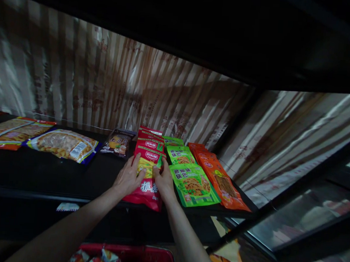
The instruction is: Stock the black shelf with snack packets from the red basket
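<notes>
A red snack bag [146, 197] with a yellow picture lies at the front of a row of similar red bags [150, 143] on the black shelf. My left hand [129, 175] grips its left side, the thumb lying on the bag's face. On the opposite edge my right hand [163, 179] grips the same bag, thumb also on the front. Just right of my right hand, green snack bags [193, 184] overlap in a row. Left of the red row sits a dark snack bag [119, 143]. The fingers beneath the red bag's edges are partly hidden.
Orange snack bags [223, 186] line the right end of the shelf [54, 178], beside a black post [235, 119]. Larger snack packs [64, 145] lie flat at left. Below stands a red basket [160, 257] with wrapped items. A dark upper shelf hangs overhead.
</notes>
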The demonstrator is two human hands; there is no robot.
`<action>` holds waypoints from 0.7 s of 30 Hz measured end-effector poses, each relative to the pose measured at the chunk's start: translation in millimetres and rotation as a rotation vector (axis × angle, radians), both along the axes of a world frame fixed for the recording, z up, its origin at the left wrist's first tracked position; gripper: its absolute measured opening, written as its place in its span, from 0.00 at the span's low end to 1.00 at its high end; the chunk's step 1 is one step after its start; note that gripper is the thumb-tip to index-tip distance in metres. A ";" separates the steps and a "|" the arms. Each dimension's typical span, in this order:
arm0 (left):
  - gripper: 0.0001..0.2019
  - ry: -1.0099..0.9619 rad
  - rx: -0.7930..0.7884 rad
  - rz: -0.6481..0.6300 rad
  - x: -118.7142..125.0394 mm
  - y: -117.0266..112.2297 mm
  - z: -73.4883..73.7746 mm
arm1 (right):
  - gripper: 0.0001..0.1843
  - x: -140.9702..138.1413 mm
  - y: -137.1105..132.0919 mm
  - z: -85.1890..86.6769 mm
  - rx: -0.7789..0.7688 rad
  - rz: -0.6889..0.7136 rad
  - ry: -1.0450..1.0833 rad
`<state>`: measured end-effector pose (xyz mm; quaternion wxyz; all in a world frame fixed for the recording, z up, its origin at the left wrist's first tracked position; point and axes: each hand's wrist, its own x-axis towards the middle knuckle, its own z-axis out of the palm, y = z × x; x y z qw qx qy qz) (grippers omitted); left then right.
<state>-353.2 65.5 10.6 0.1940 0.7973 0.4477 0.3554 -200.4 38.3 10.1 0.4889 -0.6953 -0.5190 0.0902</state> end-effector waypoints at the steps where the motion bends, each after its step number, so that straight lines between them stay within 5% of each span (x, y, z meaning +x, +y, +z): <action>1: 0.31 -0.021 -0.013 0.000 -0.4 1.0 0.3 | 0.33 -0.5 3.6 2.5 0.010 0.005 -0.025; 9: 0.32 -0.123 -0.013 0.024 -0.2 14.0 -8.6 | 0.31 -4.9 20.9 16.8 0.028 -0.099 -0.206; 14: 0.34 -0.118 -0.118 0.029 -0.7 16.2 -8.6 | 0.33 -9.2 18.9 8.2 -0.044 -0.096 -0.111; 21: 0.34 -0.133 -0.165 -0.020 -1.2 13.4 -3.0 | 0.39 11.4 39.8 25.4 -0.212 -0.039 0.037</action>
